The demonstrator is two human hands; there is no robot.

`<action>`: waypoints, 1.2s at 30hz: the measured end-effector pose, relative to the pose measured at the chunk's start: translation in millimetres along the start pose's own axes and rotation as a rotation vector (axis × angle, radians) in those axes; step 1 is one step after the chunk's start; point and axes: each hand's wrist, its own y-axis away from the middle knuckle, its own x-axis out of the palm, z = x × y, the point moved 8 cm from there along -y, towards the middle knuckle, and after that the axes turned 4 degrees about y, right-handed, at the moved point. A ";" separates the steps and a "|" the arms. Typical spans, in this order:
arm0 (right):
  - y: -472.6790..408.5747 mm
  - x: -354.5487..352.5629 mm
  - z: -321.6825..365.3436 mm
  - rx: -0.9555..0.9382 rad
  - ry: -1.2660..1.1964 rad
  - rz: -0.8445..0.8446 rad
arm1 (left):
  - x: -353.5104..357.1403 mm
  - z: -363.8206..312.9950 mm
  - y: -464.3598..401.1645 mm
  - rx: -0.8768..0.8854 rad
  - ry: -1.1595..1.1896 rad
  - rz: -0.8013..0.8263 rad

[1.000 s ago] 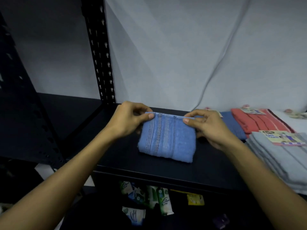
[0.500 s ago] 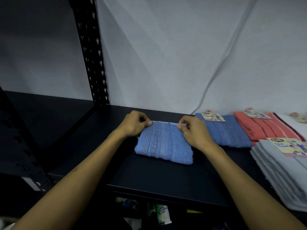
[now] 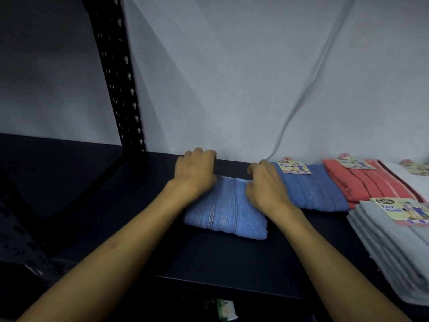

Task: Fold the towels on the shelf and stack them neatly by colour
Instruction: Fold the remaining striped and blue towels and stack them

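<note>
Both hands, left hand (image 3: 196, 171) and right hand (image 3: 267, 184), apparently curled gripping folded blue towel's (image 3: 226, 212) far edge at frame centre; square edges, then stack on tagged blue towel (image 3: 313, 189).

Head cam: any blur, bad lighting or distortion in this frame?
Head view: dim overall, the black shelf nearly featureless; motion blur softens left hand and right hand over the blue towel; wide-angle bends the upright post; label print still readable.
</note>
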 end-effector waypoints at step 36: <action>45.7 49.1 13.9 -0.141 0.042 0.258 | 54.7 39.8 97.1 0.182 0.133 0.359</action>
